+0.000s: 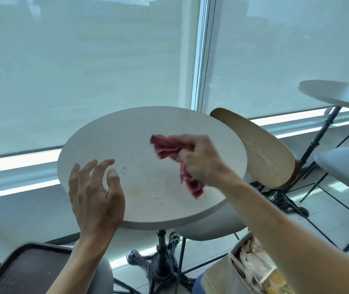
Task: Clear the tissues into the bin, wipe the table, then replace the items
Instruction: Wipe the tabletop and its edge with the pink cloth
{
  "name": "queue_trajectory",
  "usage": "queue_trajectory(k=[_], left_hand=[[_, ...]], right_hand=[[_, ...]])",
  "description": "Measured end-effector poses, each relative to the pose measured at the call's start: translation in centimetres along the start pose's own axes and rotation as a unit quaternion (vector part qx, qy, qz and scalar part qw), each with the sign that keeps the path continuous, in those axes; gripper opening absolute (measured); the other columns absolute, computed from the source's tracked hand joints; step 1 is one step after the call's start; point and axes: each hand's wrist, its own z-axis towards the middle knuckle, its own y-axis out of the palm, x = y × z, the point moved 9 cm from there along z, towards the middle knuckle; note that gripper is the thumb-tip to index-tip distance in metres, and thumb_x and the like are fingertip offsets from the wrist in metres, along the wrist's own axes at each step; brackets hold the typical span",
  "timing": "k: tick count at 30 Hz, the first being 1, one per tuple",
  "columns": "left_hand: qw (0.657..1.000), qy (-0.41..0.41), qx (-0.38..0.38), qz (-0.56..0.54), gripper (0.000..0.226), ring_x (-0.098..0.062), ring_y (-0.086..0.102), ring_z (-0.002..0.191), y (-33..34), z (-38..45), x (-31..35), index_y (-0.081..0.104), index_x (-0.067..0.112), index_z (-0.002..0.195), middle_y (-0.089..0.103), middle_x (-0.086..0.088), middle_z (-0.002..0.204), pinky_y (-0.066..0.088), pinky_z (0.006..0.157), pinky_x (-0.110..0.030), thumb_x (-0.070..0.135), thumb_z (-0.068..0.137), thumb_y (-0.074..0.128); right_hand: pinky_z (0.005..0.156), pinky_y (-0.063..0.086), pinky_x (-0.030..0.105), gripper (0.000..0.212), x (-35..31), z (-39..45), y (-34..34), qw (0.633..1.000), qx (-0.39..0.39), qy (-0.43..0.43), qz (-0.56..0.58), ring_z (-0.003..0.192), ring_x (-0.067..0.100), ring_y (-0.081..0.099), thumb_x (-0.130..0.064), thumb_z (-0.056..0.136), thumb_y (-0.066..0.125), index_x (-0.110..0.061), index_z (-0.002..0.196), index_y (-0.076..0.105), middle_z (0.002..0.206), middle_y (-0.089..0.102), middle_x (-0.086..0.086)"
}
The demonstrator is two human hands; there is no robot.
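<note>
One red cloth (175, 158), soft and light, is bunching in your right hand (201, 160) over the counter (109, 132) at three o'clock; gather it at mid-fold for flatter wiping. Your left hand (96, 194) is hovering at seven o'clock, fingers loosely spread, holding nothing.

The round white worktop (114, 134) stands on a black ornate pedestal base (160, 255). A pale yellowish stain (134, 190) and a few small dark specks (124, 168) mark its surface, all on the side of the worktop nearest the camera.
</note>
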Motion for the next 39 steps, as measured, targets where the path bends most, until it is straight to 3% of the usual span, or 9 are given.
queue_trajectory(k=[3, 7, 13, 22, 26, 32, 34, 36, 39], left_hand=[[1.000, -0.007, 0.008, -0.003, 0.044, -0.018, 0.020, 0.145, 0.1, -0.2, -0.1, 0.063, 0.030, 0.121, 0.050, -0.003, 0.143, 0.015, 0.118, -0.041, 0.038, 0.091, 0.031], [1.000, -0.012, 0.020, -0.008, 0.043, -0.018, 0.022, 0.145, 0.1, -0.2, -0.2, 0.064, 0.031, 0.119, 0.051, -0.001, 0.142, 0.016, 0.117, -0.043, 0.038, 0.091, 0.032], [0.999, -0.007, 0.035, -0.013, 0.040, -0.020, 0.024, 0.144, -0.1, -0.2, -0.2, 0.065, 0.031, 0.115, 0.053, 0.000, 0.140, 0.017, 0.117, -0.044, 0.035, 0.092, 0.033], [0.998, 0.003, 0.047, -0.030, 0.044, -0.021, 0.023, 0.145, -0.3, -0.6, -0.4, 0.064, 0.026, 0.117, 0.053, -0.001, 0.142, 0.016, 0.117, -0.045, 0.023, 0.087, 0.032], [0.998, 0.000, 0.051, -0.040, 0.049, -0.019, 0.022, 0.145, -0.6, -0.9, -0.1, 0.063, 0.024, 0.119, 0.053, -0.001, 0.142, 0.012, 0.118, -0.039, 0.019, 0.084, 0.030], [0.992, -0.022, 0.042, -0.115, 0.048, -0.014, 0.026, 0.143, -0.7, -0.7, -0.6, 0.065, 0.022, 0.112, 0.054, 0.004, 0.139, 0.020, 0.114, -0.032, 0.013, 0.079, 0.031], [0.987, -0.033, 0.038, -0.154, 0.047, -0.012, 0.028, 0.142, -1.0, -0.7, -0.6, 0.064, 0.023, 0.110, 0.055, 0.005, 0.138, 0.020, 0.112, -0.026, 0.012, 0.079, 0.030], [0.976, -0.050, 0.038, -0.210, 0.045, -0.019, 0.036, 0.139, -1.4, -0.9, -1.1, 0.062, 0.030, 0.107, 0.056, 0.005, 0.135, 0.027, 0.115, -0.035, 0.012, 0.081, 0.030], [0.951, -0.114, 0.066, -0.280, 0.045, -0.039, 0.058, 0.109, -3.2, -1.6, -2.8, 0.062, 0.038, 0.110, 0.061, -0.016, 0.123, 0.052, 0.090, -0.050, 0.013, 0.085, 0.033]], right_hand=[[0.050, 0.053, 0.025, 0.048, 1.0, 1.1, -7.2, 0.992, 0.096, 0.030, -0.072, 0.059, 0.018, 0.069, 0.007, 0.090, 0.046, -0.033, 0.098, 0.072, 0.079, 0.076, -0.008], [0.050, 0.055, 0.031, 0.046, 5.1, 0.0, -10.5, 0.970, 0.087, 0.112, -0.198, 0.057, 0.025, 0.066, 0.001, 0.094, 0.041, -0.026, 0.119, 0.068, 0.083, 0.075, 0.002], [0.099, 0.032, 0.018, 0.048, 4.2, -2.4, -6.0, 0.946, 0.080, 0.067, -0.307, 0.126, 0.018, 0.050, -0.001, 0.096, 0.042, -0.023, 0.135, 0.058, 0.142, 0.052, 0.000], [0.106, 0.021, 0.015, 0.053, 1.2, -5.2, 3.7, 0.960, 0.030, 0.037, -0.276, 0.133, 0.020, 0.037, 0.001, 0.095, 0.043, -0.016, 0.145, 0.044, 0.145, 0.038, 0.002], [0.118, 0.026, 0.032, 0.050, 0.8, -5.0, 7.7, 0.970, 0.022, 0.028, -0.242, 0.136, 0.026, 0.033, -0.002, 0.092, 0.047, -0.014, 0.140, 0.049, 0.145, 0.036, 0.007], [0.100, 0.048, 0.032, 0.034, -0.5, -3.6, 11.7, 0.989, 0.069, -0.008, -0.134, 0.110, 0.020, 0.056, -0.004, 0.091, 0.055, -0.017, 0.121, 0.063, 0.118, 0.051, 0.000], [0.079, 0.057, 0.028, 0.038, -0.2, -3.1, 11.4, 0.997, 0.066, 0.024, -0.029, 0.094, 0.019, 0.065, 0.001, 0.090, 0.047, -0.017, 0.118, 0.067, 0.112, 0.057, 0.000], [0.048, 0.050, 0.022, 0.042, 0.1, -2.5, 10.6, 0.989, 0.050, 0.073, 0.121, 0.059, 0.014, 0.062, 0.007, 0.091, 0.039, -0.013, 0.116, 0.067, 0.095, 0.065, 0.004], [0.041, 0.044, 0.023, 0.042, -0.2, -0.6, 7.9, 0.968, 0.060, 0.081, 0.230, 0.037, 0.008, 0.048, 0.014, 0.091, 0.035, -0.007, 0.116, 0.061, 0.081, 0.068, 0.008]])
